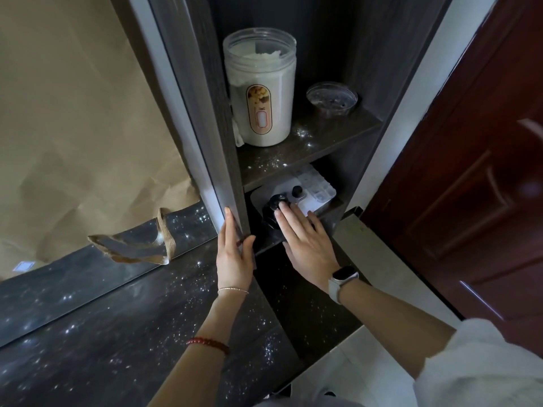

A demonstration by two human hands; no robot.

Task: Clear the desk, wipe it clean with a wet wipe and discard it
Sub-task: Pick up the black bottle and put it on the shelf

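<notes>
Nearest the camera, the dark, speckled desk (123,333) lay bare where it could be seen, which suggests the clearing step was far along. No wet wipe showed anywhere, so wiping had presumably not begun.

Both forearms reached forward from white sleeves toward a narrow dark shelf unit (232,160) standing at the desk's right end. The left hand (233,257) rested on the unit's front edge, fingers straight along the upright and thumb round its inner side; its grip held nothing loose, and it looked placed there to steady the reach. A thin bracelet and a red bead string circled that wrist.

The right hand (305,242), with a pale smartwatch (340,282) on the wrist, stretched into the lower shelf. Its fingers were straight and spread, their tips touching a small black bottle (274,211), pressing rather than curling round it. Probably the bottle was being nudged deeper so it would sit safely off the desk. Just behind it stood a smaller black cap (297,191) and a clear compartmented box (316,188) on a white tray, packed close in the small space.

On the shelf above stood a tall clear jar (260,92) of white powder, with a small glass dish (332,98) beside it.

To the left, crumpled brown paper (73,113) covered the wall behind the desk. A dark red door (470,171) stood to the right.
</notes>
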